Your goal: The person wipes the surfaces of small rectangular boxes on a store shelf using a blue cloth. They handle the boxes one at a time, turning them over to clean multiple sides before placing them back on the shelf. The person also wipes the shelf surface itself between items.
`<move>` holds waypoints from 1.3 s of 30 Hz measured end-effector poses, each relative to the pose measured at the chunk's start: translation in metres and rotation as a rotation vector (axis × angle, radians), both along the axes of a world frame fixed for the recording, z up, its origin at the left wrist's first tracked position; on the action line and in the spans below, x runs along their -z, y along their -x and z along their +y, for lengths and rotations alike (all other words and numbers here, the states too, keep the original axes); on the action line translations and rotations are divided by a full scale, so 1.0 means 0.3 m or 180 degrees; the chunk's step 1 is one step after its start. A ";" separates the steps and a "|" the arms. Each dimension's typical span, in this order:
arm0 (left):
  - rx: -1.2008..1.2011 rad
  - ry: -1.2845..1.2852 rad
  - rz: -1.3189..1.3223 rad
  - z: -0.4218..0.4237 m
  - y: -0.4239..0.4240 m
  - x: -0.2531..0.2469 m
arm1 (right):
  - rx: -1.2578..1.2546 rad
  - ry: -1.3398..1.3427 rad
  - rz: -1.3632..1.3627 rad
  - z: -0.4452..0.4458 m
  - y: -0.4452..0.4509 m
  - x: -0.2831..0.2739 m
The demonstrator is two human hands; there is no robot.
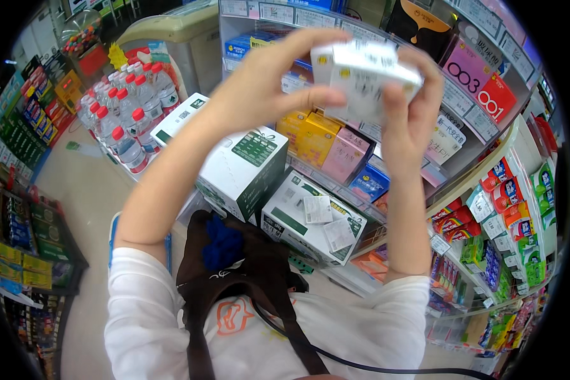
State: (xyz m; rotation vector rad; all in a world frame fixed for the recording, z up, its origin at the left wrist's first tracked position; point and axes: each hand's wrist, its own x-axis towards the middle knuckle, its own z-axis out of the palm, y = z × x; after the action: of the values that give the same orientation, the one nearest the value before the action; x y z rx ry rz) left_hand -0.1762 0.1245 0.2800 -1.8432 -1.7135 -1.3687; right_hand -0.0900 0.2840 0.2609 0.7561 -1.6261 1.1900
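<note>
Small white cardboard boxes, blurred, are held up in front of a store shelf; how many there are cannot be told. My right hand grips them from the right side, thumb in front and fingers behind. At their left edge is my left hand, thumb and fingers spread around the corner; whether it presses on them is not plain. Below the hands stand large white and green cartons. Two white paper slips lie on the nearer carton.
Yellow boxes and a pink box fill the lower shelf. Red-capped water bottles stand at the left. A rack of candy packs curves along the right. A black cable crosses the white shirt.
</note>
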 end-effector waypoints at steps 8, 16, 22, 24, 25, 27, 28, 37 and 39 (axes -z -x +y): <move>-0.1119 0.0419 0.2254 0.075 0.121 -0.309 | 0.2220 -0.1633 -0.0410 0.007 0.002 -0.331; -0.1508 0.0473 0.2440 0.132 0.155 -0.371 | 0.3372 -0.2404 0.0078 0.043 0.100 -0.357; -0.1534 0.0721 0.2404 0.229 0.180 -0.351 | 0.3956 -0.2693 -0.0397 0.088 0.133 -0.335; -0.1613 0.1072 0.2456 0.233 0.172 -0.380 | 0.3955 -0.2825 -0.0447 0.102 0.154 -0.355; -0.1689 0.1273 0.2478 0.219 0.167 -0.396 | 0.3915 -0.2880 -0.0453 0.091 0.169 -0.365; -0.1670 0.1451 0.2561 0.223 0.188 -0.406 | 0.3894 -0.2983 -0.0841 0.074 0.182 -0.382; -0.1628 0.1525 0.2594 0.236 0.201 -0.404 | 0.3905 -0.3044 -0.1059 0.072 0.188 -0.385; -0.2124 0.2047 0.2433 0.324 0.233 -0.372 | 0.4921 -0.3732 -0.1083 0.098 0.266 -0.360; -0.2180 0.2038 0.2503 0.329 0.237 -0.372 | 0.4929 -0.3726 -0.1215 0.108 0.280 -0.366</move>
State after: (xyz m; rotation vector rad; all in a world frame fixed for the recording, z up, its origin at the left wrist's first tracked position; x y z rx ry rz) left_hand -0.2472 0.2233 0.3916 -1.4586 -2.0816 0.1871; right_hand -0.1739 0.3163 0.3708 -0.2860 -2.3263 -0.8468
